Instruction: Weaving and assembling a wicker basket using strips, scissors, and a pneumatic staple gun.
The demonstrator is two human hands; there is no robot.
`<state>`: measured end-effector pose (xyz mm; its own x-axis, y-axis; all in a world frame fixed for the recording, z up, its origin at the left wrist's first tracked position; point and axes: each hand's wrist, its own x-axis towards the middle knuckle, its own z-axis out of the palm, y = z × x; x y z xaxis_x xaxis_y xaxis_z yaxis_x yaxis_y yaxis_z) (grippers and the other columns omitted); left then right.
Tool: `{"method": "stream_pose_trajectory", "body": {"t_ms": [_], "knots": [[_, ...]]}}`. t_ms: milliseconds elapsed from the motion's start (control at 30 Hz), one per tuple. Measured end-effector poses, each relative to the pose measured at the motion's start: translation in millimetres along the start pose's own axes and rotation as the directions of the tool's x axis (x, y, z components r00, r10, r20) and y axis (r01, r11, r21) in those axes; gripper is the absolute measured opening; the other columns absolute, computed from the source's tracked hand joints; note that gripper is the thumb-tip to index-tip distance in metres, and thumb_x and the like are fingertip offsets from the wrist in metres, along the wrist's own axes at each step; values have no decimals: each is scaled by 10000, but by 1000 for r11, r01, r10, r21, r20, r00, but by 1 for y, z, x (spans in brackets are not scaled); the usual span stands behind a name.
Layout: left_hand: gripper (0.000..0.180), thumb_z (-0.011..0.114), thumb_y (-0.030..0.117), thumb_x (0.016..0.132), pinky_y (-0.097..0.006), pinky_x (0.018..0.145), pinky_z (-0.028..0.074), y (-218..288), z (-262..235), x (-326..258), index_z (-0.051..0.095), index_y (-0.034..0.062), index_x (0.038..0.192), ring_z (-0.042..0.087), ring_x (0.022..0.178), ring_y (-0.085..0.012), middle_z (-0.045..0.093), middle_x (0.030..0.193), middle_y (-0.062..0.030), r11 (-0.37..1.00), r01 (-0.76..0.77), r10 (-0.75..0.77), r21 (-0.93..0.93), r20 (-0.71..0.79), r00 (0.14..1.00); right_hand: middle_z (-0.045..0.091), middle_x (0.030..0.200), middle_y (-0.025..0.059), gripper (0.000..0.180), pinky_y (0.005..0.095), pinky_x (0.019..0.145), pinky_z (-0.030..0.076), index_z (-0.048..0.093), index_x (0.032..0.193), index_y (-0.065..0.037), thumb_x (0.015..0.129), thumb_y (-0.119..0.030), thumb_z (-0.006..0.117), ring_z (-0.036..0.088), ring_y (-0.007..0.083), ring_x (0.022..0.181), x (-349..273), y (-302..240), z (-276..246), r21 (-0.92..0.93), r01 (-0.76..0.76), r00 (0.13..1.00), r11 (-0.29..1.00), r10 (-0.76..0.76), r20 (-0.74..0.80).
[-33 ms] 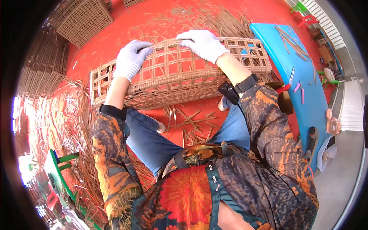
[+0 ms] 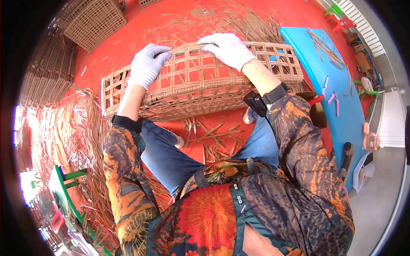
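A long rectangular wicker basket (image 2: 200,91) with an open lattice wall lies on its side on the red floor in front of my knees. My left hand (image 2: 147,66), in a white glove, grips the lattice near the basket's left end. My right hand (image 2: 228,49), also gloved, curls over the basket's far top edge near the middle. A black band and a small black device sit on my right wrist (image 2: 262,100).
A blue table (image 2: 341,106) with small tools and strips stands at the right. Finished woven baskets (image 2: 92,19) lie at the upper left, with stacks (image 2: 47,77) further left. Loose cane strips (image 2: 89,141) cover the floor to my left. Cut pieces (image 2: 213,141) lie between my legs.
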<state>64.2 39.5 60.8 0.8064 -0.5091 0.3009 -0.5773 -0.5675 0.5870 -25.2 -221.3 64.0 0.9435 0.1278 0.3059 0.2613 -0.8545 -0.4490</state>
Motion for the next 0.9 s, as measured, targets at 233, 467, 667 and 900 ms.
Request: {"method": "stream_pose_trajectory", "body": {"t_ms": [233, 467, 667, 900], "knots": [[278, 651, 320, 909, -328, 869, 536, 4, 4, 13, 770, 116, 1055, 702, 934, -259, 737, 1058, -95, 993, 115, -115, -5, -8, 993, 762, 1052, 73, 299, 346, 866, 549, 744, 1154, -123, 964, -312, 611, 723, 212, 965, 0, 2, -12, 139, -33, 999, 990, 32, 8], [389, 635, 228, 905, -319, 909, 524, -53, -69, -16, 686, 133, 1279, 679, 987, -188, 719, 1115, -83, 992, 96, -82, -82, 157, 984, 766, 1028, 68, 284, 339, 877, 545, 742, 1151, -120, 973, -293, 604, 728, 209, 951, 3, 7, -5, 89, -21, 1000, 996, 22, -8], [317, 706, 43, 870, -288, 848, 520, -71, -76, -24, 738, 108, 1179, 677, 932, -152, 731, 949, -42, 954, 271, -262, -128, 80, 962, 764, 1020, 84, 285, 343, 892, 540, 738, 1153, -114, 974, -292, 607, 724, 222, 976, 1, 9, -2, 96, 7, 999, 995, -3, -41], [208, 641, 154, 939, -291, 888, 513, -51, -68, -19, 755, 47, 1078, 691, 972, -182, 737, 1055, -75, 999, 33, -33, 3, -20, 999, 739, 1117, 108, 314, 372, 967, 523, 727, 1156, -83, 992, -296, 563, 691, 268, 1067, -4, 15, -8, 66, -5, 999, 998, 9, -48]]}}
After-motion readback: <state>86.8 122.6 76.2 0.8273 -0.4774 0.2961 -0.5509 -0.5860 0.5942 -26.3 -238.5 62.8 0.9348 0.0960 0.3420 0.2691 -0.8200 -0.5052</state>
